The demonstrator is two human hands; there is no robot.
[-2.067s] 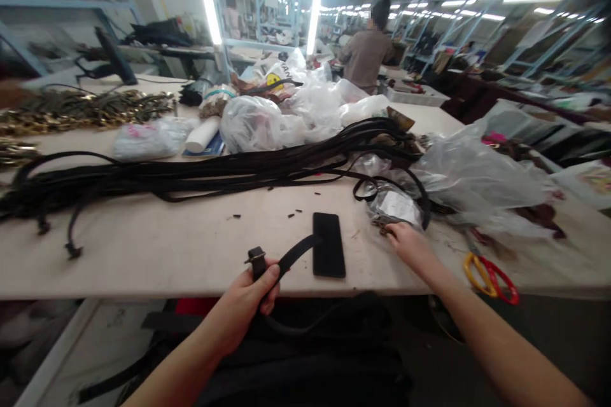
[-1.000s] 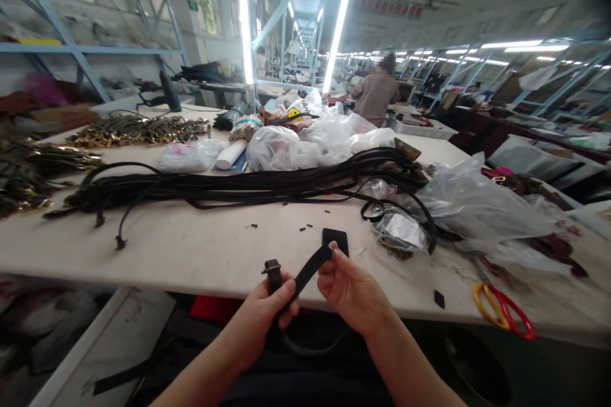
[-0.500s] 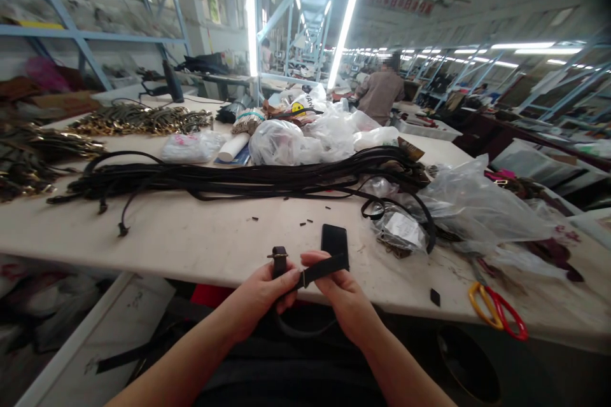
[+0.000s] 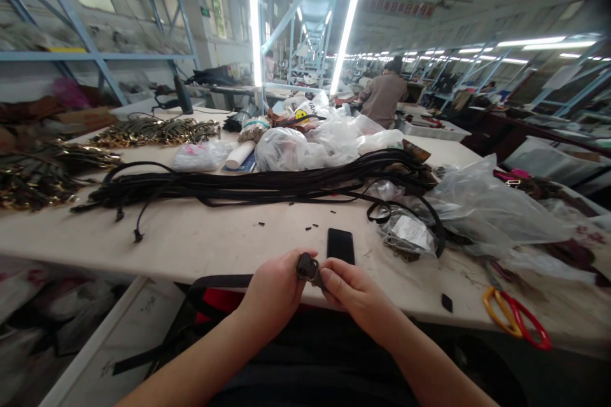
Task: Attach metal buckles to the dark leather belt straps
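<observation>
Between my two hands, over the table's front edge, is the buckled end of a dark strap [image 4: 306,265]. My left hand [image 4: 275,286] is closed around the strap from the left, its fingertips mostly hidden. Thumb and fingers of my right hand [image 4: 351,286] pinch the same strap near its metal fitting. A loop of black strap [image 4: 222,280] shows left of my left hand. Just beyond my right hand lies a black phone [image 4: 340,245]. A long bundle of black straps [image 4: 248,186] stretches across the table behind it.
Red-and-yellow scissors [image 4: 515,317] lie by the table's [image 4: 191,243] right front edge, near a small black piece [image 4: 447,303]. Clear plastic bags [image 4: 496,210] crowd the right side. Metal-ended strips [image 4: 157,130] are heaped at left. A person [image 4: 384,95] stands farther back.
My hands have come closer together, and the buckle end has turned toward me. My right hand has shifted its hold from the strap's flat end to near the fitting. The view has shifted slightly.
</observation>
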